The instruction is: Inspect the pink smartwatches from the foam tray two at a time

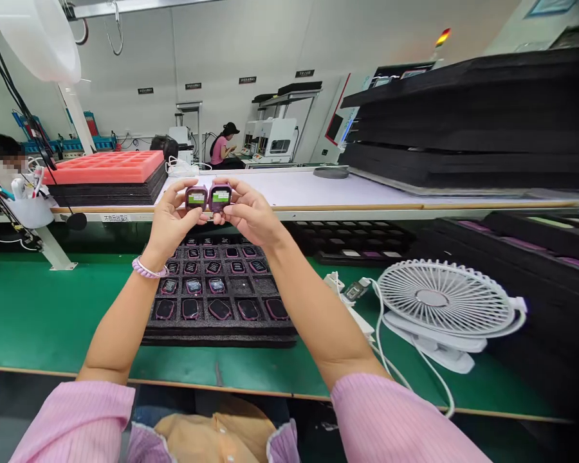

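Side by side in front of the shelf edge, two small purple-cased smartwatch bodies face me with lit screens showing green and white. My left hand (174, 209) pinches the left smartwatch (195, 198) between thumb and fingers. In my right hand (246, 209) the right smartwatch (220, 197) is gripped the same way, its thumb at the lower edge. Below both hands lies a black foam tray (265, 331), with rows of similar smartwatches (191, 309) in its square pockets. A few pockets in the nearer rows hold nothing.
A white fan (431, 297) and cables stand right of the tray on the green bench (53, 315). Black foam trays (463, 122) are stacked on the right of the shelf, a pink foam tray (106, 167) on the left. A lamp arm (58, 247) rises at left. A person (220, 148) sits far behind.
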Demonstrator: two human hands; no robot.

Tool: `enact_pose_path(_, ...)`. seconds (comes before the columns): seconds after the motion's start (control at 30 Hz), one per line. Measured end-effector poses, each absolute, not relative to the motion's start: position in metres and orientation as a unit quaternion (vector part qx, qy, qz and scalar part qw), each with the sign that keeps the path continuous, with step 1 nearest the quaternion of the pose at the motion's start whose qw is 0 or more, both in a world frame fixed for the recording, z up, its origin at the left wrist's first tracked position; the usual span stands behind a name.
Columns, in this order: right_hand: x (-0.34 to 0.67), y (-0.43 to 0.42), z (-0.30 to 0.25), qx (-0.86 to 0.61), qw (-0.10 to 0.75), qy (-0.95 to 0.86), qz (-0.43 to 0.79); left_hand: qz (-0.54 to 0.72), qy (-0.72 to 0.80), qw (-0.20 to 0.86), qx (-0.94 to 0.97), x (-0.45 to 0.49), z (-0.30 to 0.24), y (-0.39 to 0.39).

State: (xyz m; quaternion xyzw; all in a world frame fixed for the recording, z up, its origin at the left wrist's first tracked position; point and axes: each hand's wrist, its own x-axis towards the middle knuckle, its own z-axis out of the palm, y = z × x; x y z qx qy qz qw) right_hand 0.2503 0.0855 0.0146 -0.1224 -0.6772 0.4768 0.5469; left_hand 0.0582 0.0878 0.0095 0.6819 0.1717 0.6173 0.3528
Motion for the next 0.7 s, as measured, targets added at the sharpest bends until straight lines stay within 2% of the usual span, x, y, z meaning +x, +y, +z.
enact_pose_path(0.2, 0.244, 0.089, -0.006, -0.12, 0.544, -0.654, 0.512, 0.621, 0.224, 0.378, 0.649, 0.058, -0.002, 0.086)
enact_pose_path(0.7, 0.243, 0.09, -0.012, -0.143, 0.558, -0.639, 0.509, 0.606, 0.235, 0.422, 0.632, 0.059, -0.006, 0.078)
